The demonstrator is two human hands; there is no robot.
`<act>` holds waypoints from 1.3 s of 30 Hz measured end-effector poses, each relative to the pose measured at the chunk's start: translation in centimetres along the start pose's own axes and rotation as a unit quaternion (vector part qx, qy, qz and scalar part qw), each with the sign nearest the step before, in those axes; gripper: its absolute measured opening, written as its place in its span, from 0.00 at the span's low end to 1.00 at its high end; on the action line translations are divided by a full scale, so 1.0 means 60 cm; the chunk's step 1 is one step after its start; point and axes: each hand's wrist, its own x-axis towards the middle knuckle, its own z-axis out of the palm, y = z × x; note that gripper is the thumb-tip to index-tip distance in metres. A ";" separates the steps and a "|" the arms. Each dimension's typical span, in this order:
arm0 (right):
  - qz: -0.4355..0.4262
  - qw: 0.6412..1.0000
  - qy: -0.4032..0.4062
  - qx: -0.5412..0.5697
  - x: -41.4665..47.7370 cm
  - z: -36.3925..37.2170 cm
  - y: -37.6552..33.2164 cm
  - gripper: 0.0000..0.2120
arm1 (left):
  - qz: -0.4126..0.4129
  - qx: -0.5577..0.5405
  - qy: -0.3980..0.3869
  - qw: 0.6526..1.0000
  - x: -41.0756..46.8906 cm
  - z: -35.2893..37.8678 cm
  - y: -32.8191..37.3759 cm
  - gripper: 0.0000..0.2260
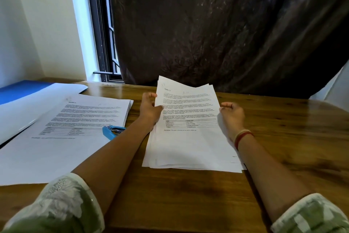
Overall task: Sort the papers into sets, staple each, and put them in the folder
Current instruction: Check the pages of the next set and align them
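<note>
A loose stack of printed papers [190, 138] lies on the wooden table in front of me, its far end lifted. My left hand [151, 108] grips the stack's left edge, thumb on top. My right hand [232, 115] holds the right edge with curled fingers. A second pile of printed sheets [75, 119] lies to the left. A blue stapler [113, 131] rests on that pile's near right part. The folder [28, 100], white inside with a blue cover, lies open at the far left, partly under the left pile.
The wooden table [283, 138] runs to the right and toward me. A dark curtain [226, 34] hangs just behind the table's far edge. A window with a dark grille [102, 43] is at the back left.
</note>
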 end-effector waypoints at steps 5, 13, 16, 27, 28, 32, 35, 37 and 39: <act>0.007 0.993 -0.046 0.110 -0.015 0.003 -0.012 0.18 | 0.021 0.000 -0.056 0.998 -0.005 -0.009 -0.001 0.19; -0.020 0.999 0.001 0.033 -0.004 0.004 -0.013 0.10 | 0.015 -0.013 -0.099 0.995 -0.001 -0.008 -0.001 0.26; -0.040 0.999 -0.010 0.030 -0.006 0.008 -0.009 0.09 | -0.001 -0.019 -0.066 0.998 0.000 -0.002 -0.001 0.23; 0.026 0.973 -0.186 0.131 0.019 -0.021 -0.003 0.08 | 0.023 0.034 -0.050 0.998 0.009 -0.001 -0.004 0.27; 0.042 0.961 -0.226 0.152 0.022 -0.027 -0.004 0.14 | 0.033 0.027 -0.057 0.997 0.011 -0.002 -0.003 0.29; 0.088 0.926 -0.316 0.186 0.020 -0.038 -0.008 0.26 | 0.045 -0.013 -0.105 0.993 0.017 -0.010 -0.007 0.29; 0.085 0.929 -0.306 0.191 0.015 -0.035 -0.009 0.17 | 0.018 -0.055 -0.110 0.992 0.013 -0.012 -0.004 0.11; 0.082 0.935 -0.272 0.211 0.016 -0.033 -0.011 0.16 | 0.021 -0.086 -0.099 0.991 0.004 -0.011 0.005 0.07; 0.080 0.952 -0.214 0.201 0.016 -0.031 -0.011 0.21 | 0.010 -0.108 -0.095 0.990 0.003 -0.011 0.008 0.10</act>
